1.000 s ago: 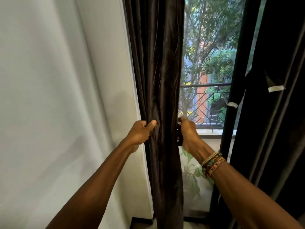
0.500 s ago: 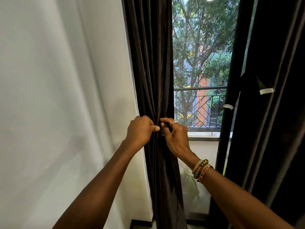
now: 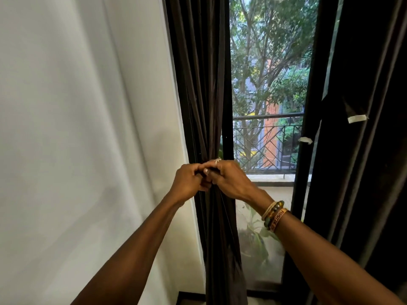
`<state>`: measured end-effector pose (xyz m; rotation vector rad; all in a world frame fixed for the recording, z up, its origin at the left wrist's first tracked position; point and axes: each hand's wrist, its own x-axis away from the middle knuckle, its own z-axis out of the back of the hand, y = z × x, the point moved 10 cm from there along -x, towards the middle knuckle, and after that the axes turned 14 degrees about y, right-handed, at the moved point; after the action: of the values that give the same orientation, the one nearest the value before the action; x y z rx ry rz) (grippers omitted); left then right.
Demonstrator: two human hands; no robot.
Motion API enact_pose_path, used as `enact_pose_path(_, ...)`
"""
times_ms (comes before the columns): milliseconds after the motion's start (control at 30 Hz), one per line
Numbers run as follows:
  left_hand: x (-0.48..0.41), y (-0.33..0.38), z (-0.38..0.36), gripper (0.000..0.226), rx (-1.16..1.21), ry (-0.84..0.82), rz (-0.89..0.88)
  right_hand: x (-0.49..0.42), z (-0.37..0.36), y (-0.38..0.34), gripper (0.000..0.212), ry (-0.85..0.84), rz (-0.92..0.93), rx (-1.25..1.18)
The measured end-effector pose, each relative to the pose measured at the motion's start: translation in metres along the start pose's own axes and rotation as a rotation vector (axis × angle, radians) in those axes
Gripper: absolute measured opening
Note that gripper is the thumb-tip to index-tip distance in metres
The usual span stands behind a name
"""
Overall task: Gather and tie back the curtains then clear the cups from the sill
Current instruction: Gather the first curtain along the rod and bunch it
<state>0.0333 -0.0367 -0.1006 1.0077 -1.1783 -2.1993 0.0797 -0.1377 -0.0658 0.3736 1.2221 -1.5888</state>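
A dark brown curtain (image 3: 204, 84) hangs at the left side of the window, bunched into a narrow column and pinched in at hand height. My left hand (image 3: 187, 183) and my right hand (image 3: 229, 179) meet at the front of that waist, fingers curled together around the gathered cloth; a tie band, if there is one, is hidden under the fingers. A second dark curtain (image 3: 361, 150) hangs at the right with small white tags on it. No cups or sill show in this view.
A white wall (image 3: 88, 128) fills the left. Between the curtains is window glass (image 3: 268, 84) with a black frame post (image 3: 308, 150), a balcony railing (image 3: 266, 137) and trees outside. A leafy plant (image 3: 257, 234) stands behind the lower pane.
My hands came together from either side of the left curtain, squeezing it narrower. My right hand moved left across the front, and more window now shows.
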Motion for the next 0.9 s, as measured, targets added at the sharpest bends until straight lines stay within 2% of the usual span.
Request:
enact_pose_path(100, 0.015, -0.030, -0.008, 0.016, 0.241, -0.032, 0.187, -0.014, -0.013, 0.009, 0.028, -0.115, -0.060, 0.122)
enact_pose_path(167, 0.024, -0.044, -0.012, 0.019, 0.281, -0.037, 0.249, -0.025, -0.020, 0.018, 0.033, -0.166, -0.083, 0.290)
enact_pose_path(267, 0.023, -0.050, 0.001, 0.022, 0.495, 0.121, 0.348, -0.033, -0.027, 0.032, 0.030, -0.257, -0.135, 0.425)
enact_pose_path(333, 0.016, -0.044, 0.014, 0.020, 0.635, 0.222, 0.348, -0.033, -0.026, 0.040, 0.054, -0.269, -0.243, 0.381)
enact_pose_path(400, 0.010, -0.026, 0.026, 0.018, 0.471, 0.308, 0.199, -0.029, -0.027, 0.045, 0.081, -0.252, -0.412, 0.195)
enact_pose_path(467, 0.010, 0.004, 0.027, 0.018, 0.071, 0.344, -0.106, -0.025, -0.035, 0.047, 0.087, -0.268, -0.563, -0.014)
enact_pose_path(533, 0.016, 0.028, 0.017, 0.017, -0.221, 0.361, -0.394, -0.022, -0.042, 0.051, 0.075, -0.250, -0.705, -0.209)
enact_pose_path(633, 0.026, 0.039, 0.004, 0.009, -0.439, 0.386, -0.648, -0.015, -0.045, 0.062, 0.035, -0.171, -0.888, -0.469)
enact_pose_path(700, 0.032, 0.038, -0.001, 0.018, -0.497, 0.393, -0.718, -0.012, -0.045, 0.070, 0.025, -0.160, -0.927, -0.520)
enact_pose_path(767, 0.032, 0.037, -0.001, 0.026, -0.480, 0.378, -0.737, -0.008, -0.044, 0.075, 0.025, -0.162, -0.943, -0.532)
enact_pose_path(900, 0.029, 0.046, 0.009, 0.015, -0.375, 0.388, -0.764, -0.004, -0.042, 0.073, 0.029, -0.236, -0.928, -0.570)
